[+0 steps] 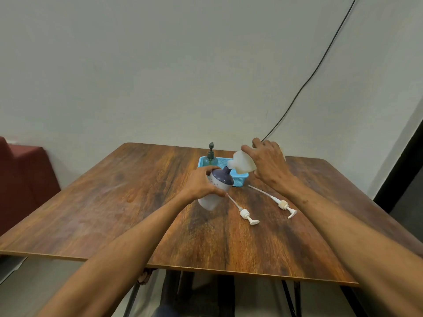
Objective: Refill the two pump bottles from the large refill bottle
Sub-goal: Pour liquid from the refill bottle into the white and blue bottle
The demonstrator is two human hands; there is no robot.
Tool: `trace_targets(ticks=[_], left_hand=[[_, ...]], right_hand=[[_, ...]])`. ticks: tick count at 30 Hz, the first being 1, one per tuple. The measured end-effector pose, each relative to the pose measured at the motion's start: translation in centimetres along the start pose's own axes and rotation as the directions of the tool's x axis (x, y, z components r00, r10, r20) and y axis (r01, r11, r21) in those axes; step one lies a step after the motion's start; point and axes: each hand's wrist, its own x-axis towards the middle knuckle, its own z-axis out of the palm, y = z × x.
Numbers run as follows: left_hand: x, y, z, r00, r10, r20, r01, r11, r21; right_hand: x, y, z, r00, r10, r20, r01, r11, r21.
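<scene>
My left hand [202, 184] grips a white pump bottle with a purple shoulder [216, 188], tilted toward the right with its neck open. My right hand [267, 164] holds the pale, translucent refill bottle [241, 164] tipped over, its mouth touching the purple bottle's neck. Two white pump heads with long tubes lie on the wooden table [114, 202]: one [246, 213] just right of the held bottle, the other [282, 203] further right. A green pump bottle [211, 157] with its dark pump on stands in the blue basket [239, 179].
The blue basket sits at the table's back, behind both hands. A black cable [320, 62] runs down the wall to the table's far edge. A dark red seat [23, 179] stands at the left. The table's front edge is close to me.
</scene>
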Motion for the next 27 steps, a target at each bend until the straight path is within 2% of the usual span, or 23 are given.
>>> trace_targets(ticks=[27], left_hand=[[-0.2,0.2,0.0,1.0,-0.004,-0.009,0.004,1.0,-0.007]], right_hand=[[0.12,0.18,0.45,1.0,-0.018,-0.017,0.017,1.0,-0.011]])
